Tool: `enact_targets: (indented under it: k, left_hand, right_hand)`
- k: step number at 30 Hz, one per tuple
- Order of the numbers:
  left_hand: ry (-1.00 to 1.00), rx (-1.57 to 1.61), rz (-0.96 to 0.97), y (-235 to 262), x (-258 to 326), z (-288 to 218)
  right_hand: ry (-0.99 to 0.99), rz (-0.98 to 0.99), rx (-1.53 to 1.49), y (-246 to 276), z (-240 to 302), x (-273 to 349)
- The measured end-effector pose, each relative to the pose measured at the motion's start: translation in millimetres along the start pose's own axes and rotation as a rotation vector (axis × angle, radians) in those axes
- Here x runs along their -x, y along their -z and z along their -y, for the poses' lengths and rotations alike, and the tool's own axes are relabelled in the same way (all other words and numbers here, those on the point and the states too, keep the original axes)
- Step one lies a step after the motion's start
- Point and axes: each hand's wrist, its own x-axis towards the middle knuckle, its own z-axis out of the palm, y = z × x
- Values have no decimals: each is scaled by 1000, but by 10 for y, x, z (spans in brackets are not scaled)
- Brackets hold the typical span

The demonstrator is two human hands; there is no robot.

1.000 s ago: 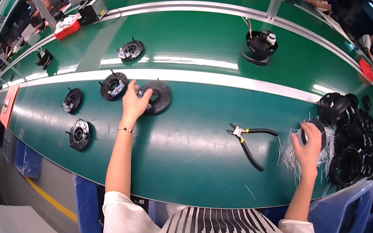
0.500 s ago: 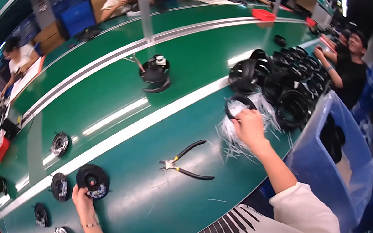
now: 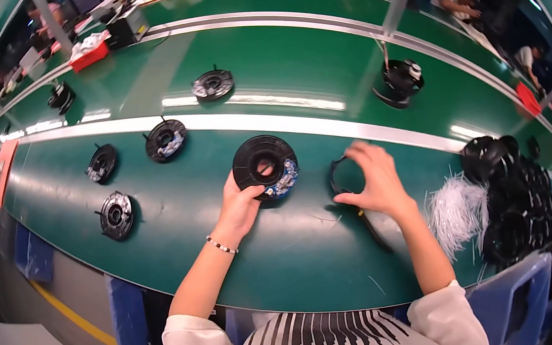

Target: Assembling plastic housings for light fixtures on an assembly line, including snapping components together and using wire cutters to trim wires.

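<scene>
My left hand [image 3: 239, 210] grips a black round disc housing [image 3: 247, 164] by its near edge, thumb on top. The disc has a hole in the middle and a blue circuit board with small parts along one side. Beside it, my right hand [image 3: 380, 175] curves its fingers and thumb round a thin black ring [image 3: 333, 179], which stands on edge and is partly hidden by the hand. Under that hand lie the pliers; a black handle [image 3: 375, 230] shows, while their jaws are hidden.
Several discs with boards, such as one disc [image 3: 117, 216], lie at left. Right of my hands are a heap of thin white strips [image 3: 457, 213] and a pile of black rings [image 3: 507, 191]. A black assembly [image 3: 398, 83] stands on the far green surface. Other people sit beyond.
The view has swung left. My right hand has left the white strips and come toward the disc, carrying a black ring over the pliers. My left hand keeps its disc.
</scene>
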Motion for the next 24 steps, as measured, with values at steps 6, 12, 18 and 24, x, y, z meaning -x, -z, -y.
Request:
enact_targets:
  k: [6,12,18,24]
  left_hand:
    - [-55,21,57,-36,-5,28]
    - [-308,-112,33,-110,45,288]
    - [150,-9,417,-36,227,306]
    - [468,415,305,-110,118,-52]
  right_hand:
    - [-269,276,-3,-39,-175,-24]
    - [-601,-193,-1348,-240,374,-142]
    - [-397,-203,-1215,-542,711,-182]
    - [-190,-22,-795,-424,840,-137]
